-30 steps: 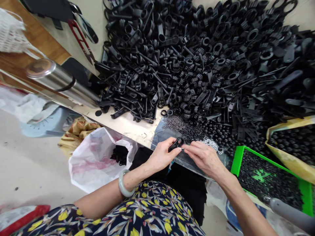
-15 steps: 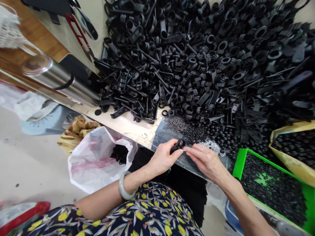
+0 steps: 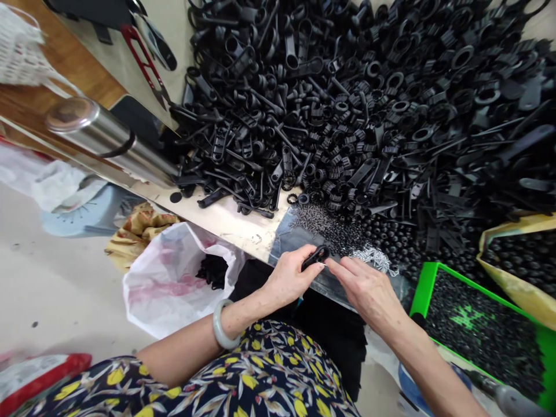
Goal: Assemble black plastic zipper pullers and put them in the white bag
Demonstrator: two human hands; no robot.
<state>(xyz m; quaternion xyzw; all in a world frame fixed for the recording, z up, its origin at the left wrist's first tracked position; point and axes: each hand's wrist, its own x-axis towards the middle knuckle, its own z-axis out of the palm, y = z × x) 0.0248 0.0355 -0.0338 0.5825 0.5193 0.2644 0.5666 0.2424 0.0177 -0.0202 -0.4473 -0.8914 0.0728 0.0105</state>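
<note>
A small black plastic part, with a loop at its upper end, is gripped between the thumb and fingers of my left hand. My right hand meets it from the right, fingertips pinched close together against its lower edge. A tiny bright bit of a thin metal pin shows at those fingertips; the rest is hidden. Just beyond my right hand lies a heap of silver pins. Small black pieces are spread on the grey mat in front of both hands.
A large pile of black plastic parts covers the table's back. Right stand a green tray of black bits and a yellow bag of black balls. Left are a steel flask and, below the edge, a white bag.
The right fingers have closed in on the black part, and less of the metal pin shows. My left hand keeps its hold. The whole view has shifted slightly.
</note>
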